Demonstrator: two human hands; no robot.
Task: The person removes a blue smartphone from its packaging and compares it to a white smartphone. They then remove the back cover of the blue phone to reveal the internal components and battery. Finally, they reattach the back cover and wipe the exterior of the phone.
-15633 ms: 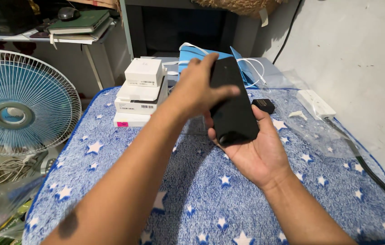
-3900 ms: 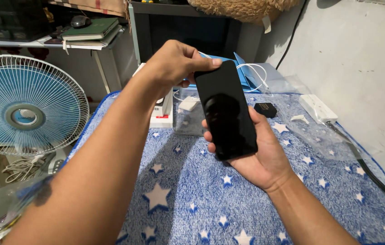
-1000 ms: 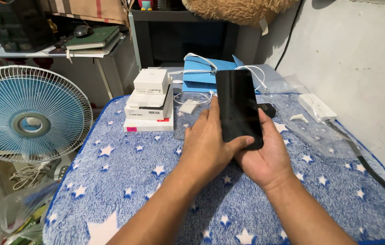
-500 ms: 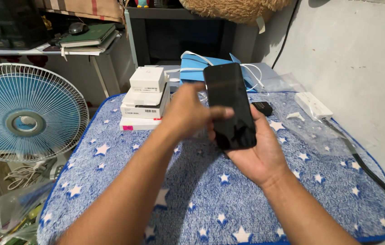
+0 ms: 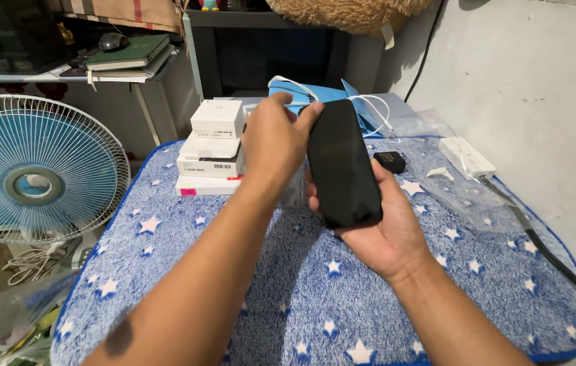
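Note:
My right hand point(image 5: 386, 234) cradles a black phone point(image 5: 343, 166) from below, dark screen up, over a blue blanket with white stars point(image 5: 288, 291). My left hand point(image 5: 274, 139) reaches in from the left, and its fingertips pinch the phone's top left corner. A bit of clear plastic point(image 5: 296, 193) shows just under my left wrist; I cannot tell whether it is held.
A stack of white boxes point(image 5: 213, 146) stands left of my hands. Beyond it are a blue bag point(image 5: 301, 95) and white cords. A small black object point(image 5: 389, 161), clear wrapping point(image 5: 464, 193), a white power strip point(image 5: 467, 157) and its black cable point(image 5: 559, 264) lie right. A blue fan point(image 5: 33, 173) stands far left.
My left hand has slid from the phone's left side up to its top corner. The phone has tilted slightly; my right hand keeps its hold.

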